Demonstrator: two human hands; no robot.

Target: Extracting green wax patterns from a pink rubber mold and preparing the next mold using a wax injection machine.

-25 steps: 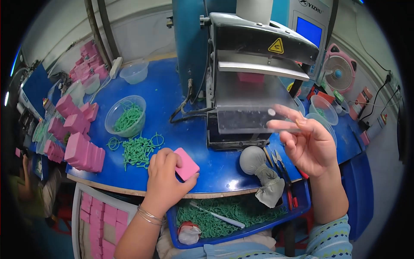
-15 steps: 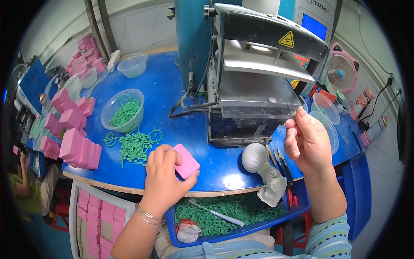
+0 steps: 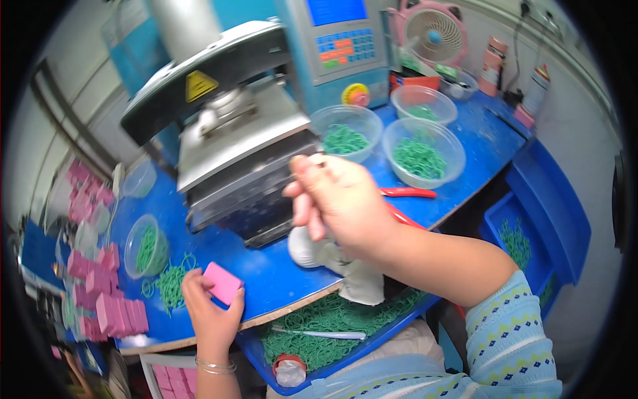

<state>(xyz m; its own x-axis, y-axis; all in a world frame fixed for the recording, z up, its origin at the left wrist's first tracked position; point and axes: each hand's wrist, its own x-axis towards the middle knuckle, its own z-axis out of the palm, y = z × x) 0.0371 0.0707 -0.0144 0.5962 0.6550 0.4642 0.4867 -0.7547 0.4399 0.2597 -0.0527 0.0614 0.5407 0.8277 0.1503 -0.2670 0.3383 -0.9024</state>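
Since the earlier frame, the press's metal plate (image 3: 232,143) appears to have come down closer to the dark base (image 3: 256,213), and the whole view has swung to the right, with the right hand (image 3: 312,189) still near the press's front corner. The pink block (image 3: 224,284) remains on the blue table (image 3: 282,282), near its front edge, in the left hand (image 3: 211,296); fingers and thumb are narrowed around its sides. The right hand hangs half curled in front of the press, thumb close to the forefinger; blur hides whether anything is pinched there.

Just left of the block lies a loose pile of green pieces (image 3: 171,287), with a clear bowl (image 3: 135,266) of more behind it. Stacked pink blocks (image 3: 123,316) stand farther left. Beyond the right hand, three more bowls hold green pieces, the nearest (image 3: 457,163) by the red handles (image 3: 415,193). A grey cloth pouch (image 3: 364,282) rests at the table's front edge, above a blue bin (image 3: 249,349) full of green strands.

As for progress, the held block seems midway, not yet put with the stacks, and loose pieces remain outside the bowls. Whether the stacked blocks are finished or waiting, I cannot tell.
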